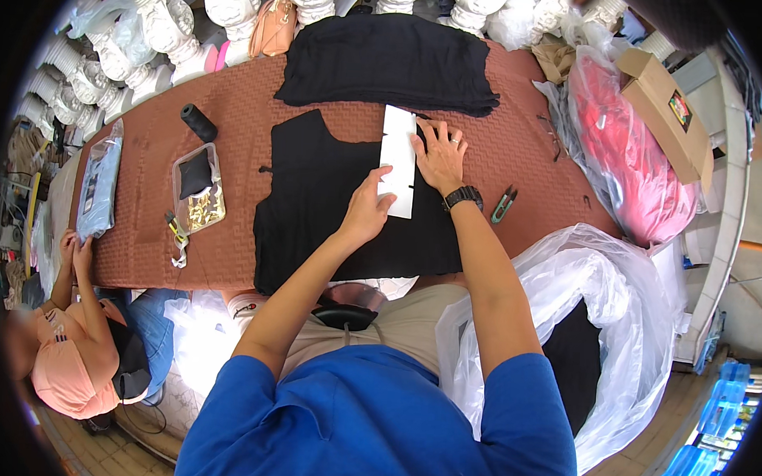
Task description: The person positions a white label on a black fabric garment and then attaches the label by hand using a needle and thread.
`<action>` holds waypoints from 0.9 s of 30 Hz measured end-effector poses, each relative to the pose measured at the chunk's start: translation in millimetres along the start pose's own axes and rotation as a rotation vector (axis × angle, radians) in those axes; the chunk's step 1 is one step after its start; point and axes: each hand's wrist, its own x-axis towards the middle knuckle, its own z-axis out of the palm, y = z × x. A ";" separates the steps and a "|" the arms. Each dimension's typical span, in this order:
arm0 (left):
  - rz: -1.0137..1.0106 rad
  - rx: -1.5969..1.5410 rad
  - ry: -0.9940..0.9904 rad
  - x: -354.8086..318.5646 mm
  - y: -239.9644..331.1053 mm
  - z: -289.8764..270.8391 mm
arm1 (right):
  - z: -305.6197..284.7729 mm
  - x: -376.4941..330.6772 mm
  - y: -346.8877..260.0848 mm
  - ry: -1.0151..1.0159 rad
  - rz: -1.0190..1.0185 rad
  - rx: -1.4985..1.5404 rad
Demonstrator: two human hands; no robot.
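Note:
A black garment piece [314, 201] lies flat in front of me, with an armhole curve and a small dark tab at its left edge. A white notched card strip [399, 145] stands lengthwise on its upper right part. My left hand [367, 210] rests at the card's lower left edge, thumb and forefinger apart and touching it. My right hand [441, 158], with a dark watch on the wrist, lies with fingers spread along the card's right edge and over the fabric. What is under its palm is hidden.
A black fabric stack [389, 64] lies beyond. Green thread snips [504, 205] are at right, a black thread cone [199, 123] and a plastic box [215, 207] of gold-coloured pieces at left. Clear plastic bags [624, 325] stand at right. Another person [86, 361] sits at left handling a blue package [100, 183].

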 end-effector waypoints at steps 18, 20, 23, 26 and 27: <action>-0.091 0.005 -0.082 5.1 -9.5 -3.1 | 0.3 -0.1 3.1 -0.065 0.006 -0.014; -0.056 -0.007 -0.061 3.1 -9.1 -4.2 | 0.9 0.4 2.8 -0.069 0.016 0.005; -0.081 -0.027 -0.095 1.8 -8.2 -6.1 | 2.5 1.2 4.0 -0.071 0.027 0.015; -0.069 -0.001 -0.090 2.3 -11.1 -7.0 | 4.8 1.1 3.6 -0.064 0.016 0.010; -0.079 0.002 -0.096 2.4 -9.7 -7.0 | 5.2 0.9 4.2 -0.060 0.011 0.006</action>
